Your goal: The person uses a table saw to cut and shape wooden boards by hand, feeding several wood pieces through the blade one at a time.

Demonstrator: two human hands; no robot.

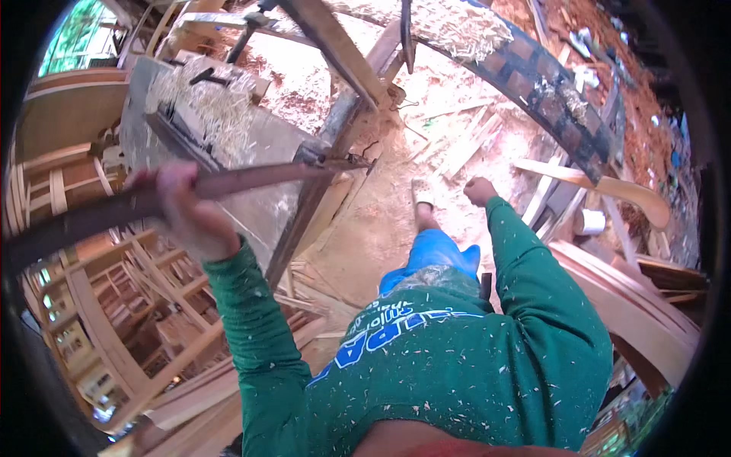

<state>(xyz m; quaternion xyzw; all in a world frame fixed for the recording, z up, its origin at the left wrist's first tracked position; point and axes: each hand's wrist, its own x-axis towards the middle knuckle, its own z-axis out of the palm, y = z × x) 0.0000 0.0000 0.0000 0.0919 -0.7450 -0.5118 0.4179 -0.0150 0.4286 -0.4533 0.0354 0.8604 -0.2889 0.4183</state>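
A long, dark brown curved wooden piece (255,178) reaches from the left rim toward the middle, and my left hand (190,209) is closed round it, slightly blurred. Its narrow far end passes over the edge of a workbench (278,194), by a dark metal fitting (324,154) on that edge. My right hand (480,192) hangs in a loose fist over the dusty ground at the right of my legs. Nothing shows in its fingers.
Wood shavings (228,114) and a clamp (247,34) lie at the bench's far side. Stacked chair-like wooden frames (99,312) crowd the left. A curved board (609,186), a white container (590,222) and long planks (632,289) lie right. Scrap strips (468,145) litter the ground.
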